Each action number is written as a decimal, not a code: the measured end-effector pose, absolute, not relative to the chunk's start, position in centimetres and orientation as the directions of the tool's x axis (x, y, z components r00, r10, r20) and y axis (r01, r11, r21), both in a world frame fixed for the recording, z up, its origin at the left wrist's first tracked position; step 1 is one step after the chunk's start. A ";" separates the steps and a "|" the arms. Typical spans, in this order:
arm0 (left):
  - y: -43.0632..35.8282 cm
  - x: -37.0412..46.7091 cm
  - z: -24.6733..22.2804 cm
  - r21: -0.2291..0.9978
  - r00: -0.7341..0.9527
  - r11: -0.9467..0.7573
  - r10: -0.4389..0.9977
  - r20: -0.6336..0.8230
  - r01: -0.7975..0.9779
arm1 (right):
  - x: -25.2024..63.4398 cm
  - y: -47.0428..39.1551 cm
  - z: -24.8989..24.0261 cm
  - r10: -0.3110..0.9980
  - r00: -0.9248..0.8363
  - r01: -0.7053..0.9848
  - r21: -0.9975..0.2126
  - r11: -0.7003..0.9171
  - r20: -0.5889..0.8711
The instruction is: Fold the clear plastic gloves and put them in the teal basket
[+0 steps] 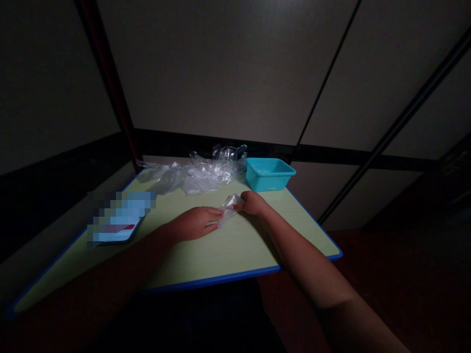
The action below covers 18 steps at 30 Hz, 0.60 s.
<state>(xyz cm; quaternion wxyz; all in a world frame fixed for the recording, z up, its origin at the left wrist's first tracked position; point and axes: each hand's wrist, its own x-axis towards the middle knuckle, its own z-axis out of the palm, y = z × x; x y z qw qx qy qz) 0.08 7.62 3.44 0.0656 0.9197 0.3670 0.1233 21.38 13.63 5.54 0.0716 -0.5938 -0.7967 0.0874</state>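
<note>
A small clear plastic bag (231, 204), folded or crumpled, lies on the table between my two hands. My left hand (195, 223) rests low over the tabletop with its fingers stretched out and slightly apart, the fingertips touching the bag's left side. At the right side of the bag, my right hand (252, 202) has its fingers curled and pinches the plastic. A heap of clear plastic bags (200, 176) spreads along the back of the table, beyond both hands. Behind my right hand stands a turquoise plastic basket (270, 182); its inside shows only in part.
The pale yellow-green table (221, 260) has a blue edge. On its left lies a tablet or phone-like device (123, 220), its screen lit and partly pixelated. Dark panelled walls (228, 73) stand close behind the table, and the surroundings are dim.
</note>
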 end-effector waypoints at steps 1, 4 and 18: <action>7.6 0.1 3.4 0.208 0.702 -0.725 0.689 0.182 0.657 | 21.4 13.6 5.6 0.958 -0.286 0.935 -0.217 0.281 0.008; 7.5 0.2 3.4 0.200 0.711 -0.738 0.675 0.198 0.645 | 21.2 13.6 5.2 0.957 -0.288 0.934 -0.214 0.287 0.027; 7.6 0.1 3.3 0.236 0.650 -0.718 0.694 0.311 0.654 | 20.7 13.6 4.5 0.963 -0.264 0.948 -0.173 0.268 0.047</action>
